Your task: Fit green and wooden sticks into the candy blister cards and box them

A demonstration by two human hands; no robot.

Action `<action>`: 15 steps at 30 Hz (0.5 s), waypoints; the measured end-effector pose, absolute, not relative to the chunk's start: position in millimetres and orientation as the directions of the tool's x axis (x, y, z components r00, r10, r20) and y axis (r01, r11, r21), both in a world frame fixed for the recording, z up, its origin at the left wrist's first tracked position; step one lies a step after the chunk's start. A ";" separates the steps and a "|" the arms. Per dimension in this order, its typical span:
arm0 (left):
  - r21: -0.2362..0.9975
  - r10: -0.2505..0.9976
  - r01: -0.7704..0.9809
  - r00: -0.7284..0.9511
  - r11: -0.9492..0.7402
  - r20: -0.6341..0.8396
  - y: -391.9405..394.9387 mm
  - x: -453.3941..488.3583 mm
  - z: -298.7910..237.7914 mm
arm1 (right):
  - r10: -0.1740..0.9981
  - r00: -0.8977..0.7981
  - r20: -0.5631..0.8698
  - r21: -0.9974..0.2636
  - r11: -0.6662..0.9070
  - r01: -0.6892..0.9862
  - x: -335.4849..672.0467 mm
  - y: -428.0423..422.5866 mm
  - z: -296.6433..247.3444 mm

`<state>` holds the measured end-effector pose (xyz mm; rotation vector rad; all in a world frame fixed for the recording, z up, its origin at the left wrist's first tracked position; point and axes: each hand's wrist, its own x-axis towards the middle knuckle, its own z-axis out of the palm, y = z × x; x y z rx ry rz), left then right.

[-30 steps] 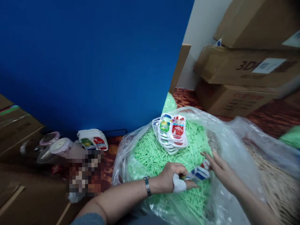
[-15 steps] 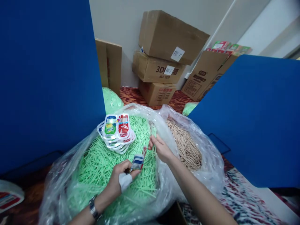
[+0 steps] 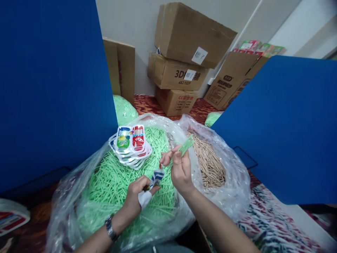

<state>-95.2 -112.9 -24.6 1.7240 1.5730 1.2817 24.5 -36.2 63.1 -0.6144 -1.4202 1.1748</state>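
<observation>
My left hand (image 3: 135,196) is closed around a printed pouch (image 3: 157,177) with blue and white bands; a bit of red shows at its upper end. A white patch covers part of that hand's thumb side. Just to the right, my right hand (image 3: 181,172) pinches a small bundle of thin green candy sticks (image 3: 186,145), tips pointing up and right. Its fingers are close to the pouch's upper end; whether they touch it I cannot tell. Below both hands lies a heap of loose green sticks (image 3: 110,179) in a clear plastic bag (image 3: 65,203). Several flat can-shaped pouches (image 3: 131,140) are stacked on the heap.
Right of the heap, a second clear bag holds brown sticks (image 3: 210,165). Blue panels (image 3: 52,88) stand at left and right. Stacked cardboard boxes (image 3: 179,73) rise against the wall behind. A white-rimmed container (image 3: 13,216) sits at the lower left.
My right hand has lifted the green sticks off the heap's right side and turned, bringing its fingers beside the pouch. My left hand has shifted slightly, tilting the pouch.
</observation>
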 end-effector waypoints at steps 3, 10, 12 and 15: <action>0.821 0.939 0.511 -0.072 -0.254 0.335 -113.9 -95.0 -25.3 | 0.848 -0.276 0.452 -0.889 0.405 -0.211 24.1 -36.4 59.6; 0.814 0.929 0.507 -0.067 -0.283 0.364 -112.6 -94.7 -26.3 | 0.775 -0.326 0.541 -0.831 0.553 -0.065 22.9 -39.9 45.4; 0.810 0.924 0.511 -0.076 -0.288 0.376 -111.6 -94.8 -24.8 | 0.773 -0.320 0.548 -0.818 0.575 -0.015 21.6 -42.9 40.6; 0.809 0.913 0.505 -0.091 -0.302 0.397 -110.6 -95.0 -22.4 | 0.782 -0.307 0.543 -0.812 0.582 0.046 19.7 -48.7 31.2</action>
